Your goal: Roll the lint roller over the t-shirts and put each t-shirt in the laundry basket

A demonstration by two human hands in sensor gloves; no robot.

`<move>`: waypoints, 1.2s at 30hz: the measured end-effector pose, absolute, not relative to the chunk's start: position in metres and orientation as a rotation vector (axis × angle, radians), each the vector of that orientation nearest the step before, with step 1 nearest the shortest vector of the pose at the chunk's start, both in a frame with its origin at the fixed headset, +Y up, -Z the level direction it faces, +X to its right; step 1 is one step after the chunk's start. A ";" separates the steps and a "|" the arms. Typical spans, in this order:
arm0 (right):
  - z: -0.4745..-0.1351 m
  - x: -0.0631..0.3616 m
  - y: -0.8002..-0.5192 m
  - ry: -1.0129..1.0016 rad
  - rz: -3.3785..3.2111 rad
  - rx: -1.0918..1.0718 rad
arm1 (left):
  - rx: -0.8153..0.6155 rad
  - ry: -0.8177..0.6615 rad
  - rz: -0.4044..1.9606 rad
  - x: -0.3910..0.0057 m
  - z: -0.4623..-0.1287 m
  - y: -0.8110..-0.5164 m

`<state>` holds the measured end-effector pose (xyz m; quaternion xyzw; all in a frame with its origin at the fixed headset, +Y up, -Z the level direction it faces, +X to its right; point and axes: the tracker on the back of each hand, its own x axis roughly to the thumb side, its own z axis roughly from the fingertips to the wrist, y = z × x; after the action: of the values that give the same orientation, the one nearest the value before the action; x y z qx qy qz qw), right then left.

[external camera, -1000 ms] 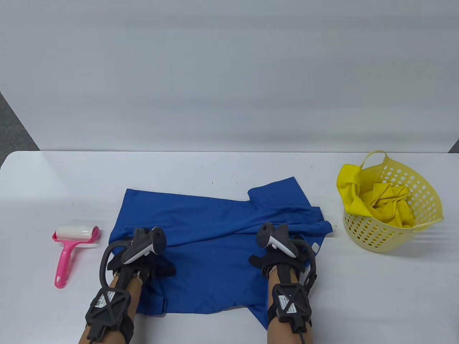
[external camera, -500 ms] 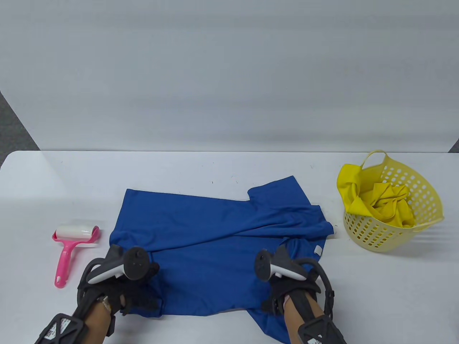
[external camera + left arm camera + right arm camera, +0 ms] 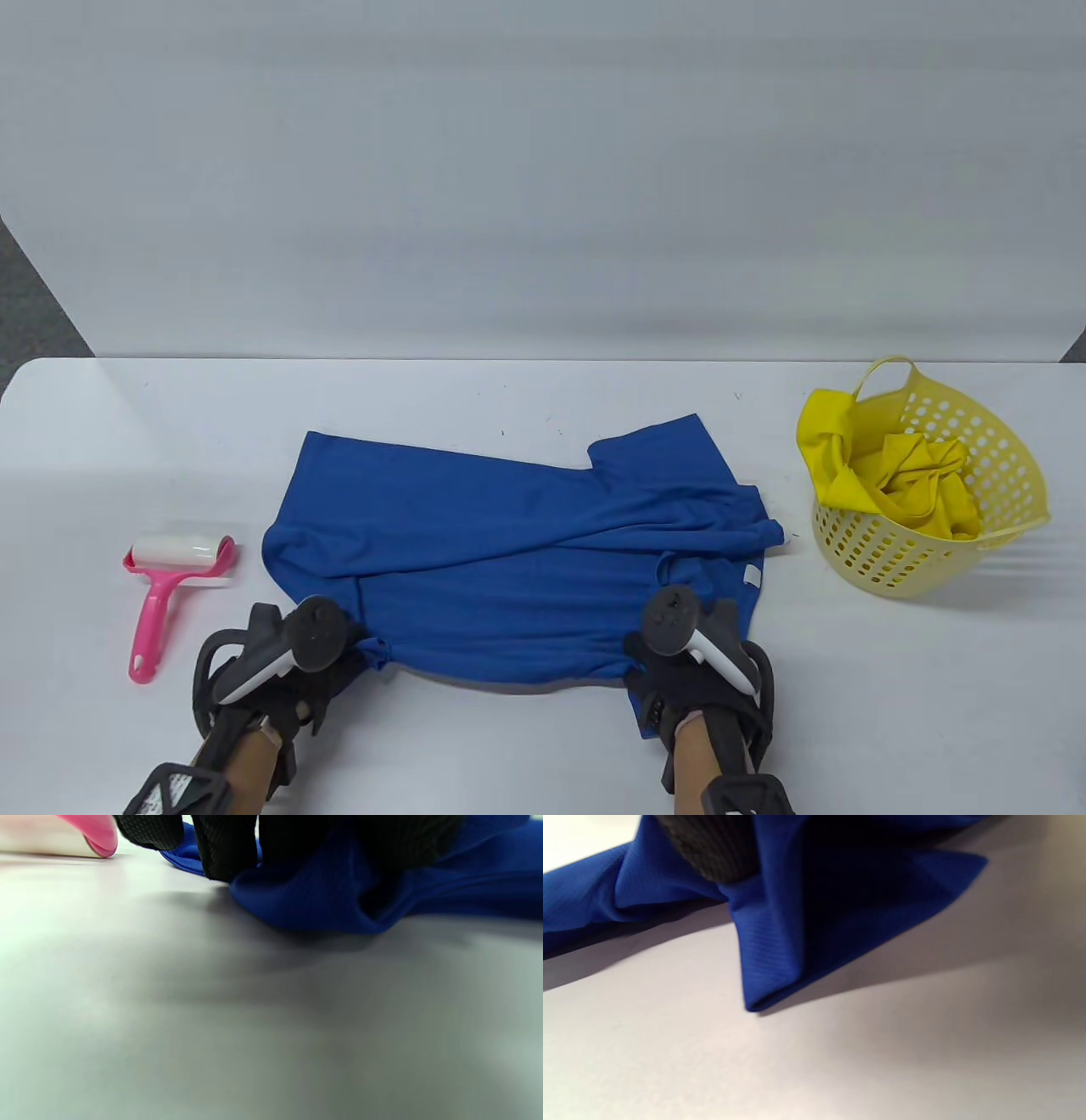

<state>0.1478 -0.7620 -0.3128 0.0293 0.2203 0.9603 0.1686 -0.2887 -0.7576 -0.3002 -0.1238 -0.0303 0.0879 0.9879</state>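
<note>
A blue t-shirt (image 3: 526,543) lies spread on the white table (image 3: 526,747), its near edge lifted a little and pulled taut between both hands. My left hand (image 3: 339,671) grips the near left corner; the left wrist view shows black gloved fingers (image 3: 225,849) bunching blue cloth (image 3: 322,904). My right hand (image 3: 653,688) grips the near right corner, and in the right wrist view a gloved finger (image 3: 712,849) pinches the folded blue cloth (image 3: 806,929). A pink lint roller (image 3: 165,586) lies left of the shirt. The yellow laundry basket (image 3: 1001,475) stands at the right.
A yellow t-shirt (image 3: 899,484) fills the basket and hangs over its left rim. A white backdrop wall (image 3: 543,170) rises behind the table. Bare tabletop lies between the shirt's far edge and the wall. The roller's pink end (image 3: 93,832) shows in the left wrist view.
Both hands slid back from the middle of the shirt to its near edge and took hold of the corners. The near edge has risen and pulled straight; the flap at the front right is gathered up.
</note>
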 end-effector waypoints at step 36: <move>-0.323 0.108 -0.785 0.974 2.915 0.075 | -0.520 -0.090 -0.173 -0.247 -0.312 -0.776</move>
<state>0.1083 -0.7847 -0.3234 0.0244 0.3166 0.9477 0.0335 -0.2465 -0.7764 -0.3117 -0.2567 -0.0444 -0.0855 0.9617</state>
